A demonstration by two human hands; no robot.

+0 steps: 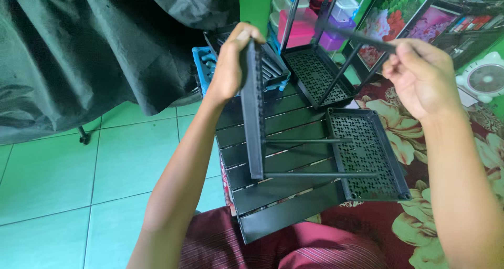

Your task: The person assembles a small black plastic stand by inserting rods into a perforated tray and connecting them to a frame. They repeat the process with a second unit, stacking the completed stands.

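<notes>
My left hand [231, 64] grips the top edge of a black plastic shelf tray [253, 111] held on its edge, upright. Two thin black rods [310, 141] run from this tray to a second perforated black tray [367, 153] lying to the right. My right hand [420, 77] pinches another thin black rod [357, 37], which points up and to the left, above the trays. A flat black slatted panel [273, 195] lies under the trays, over my lap.
A third perforated tray [315, 75] with upright rods stands behind. A blue basket [202, 64] holds dark parts at the back. Dark cloth [94, 43] hangs at the left over green floor tiles [68, 180]. A red floral rug [436, 216] lies at the right.
</notes>
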